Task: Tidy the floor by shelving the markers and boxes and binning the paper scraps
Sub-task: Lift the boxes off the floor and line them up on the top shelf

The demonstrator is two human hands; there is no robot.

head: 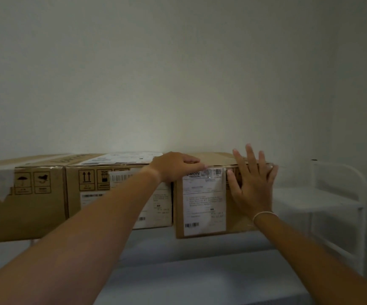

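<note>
Three brown cardboard boxes stand in a row on the top shelf against the wall. The rightmost box (202, 201) carries a white shipping label on its front. My left hand (176, 166) rests on the box's top front edge with the fingers curled over it. My right hand (251, 186) lies flat with spread fingers against the box's front near its right corner. A middle box (94, 190) and a left box (24, 208) sit beside it, touching. No markers or paper scraps are in view.
The white metal shelf rack (340, 208) extends to the right of the boxes, with a bare stretch of top shelf and a side rail. A lower shelf surface (189, 274) lies beneath my arms. A plain wall rises behind.
</note>
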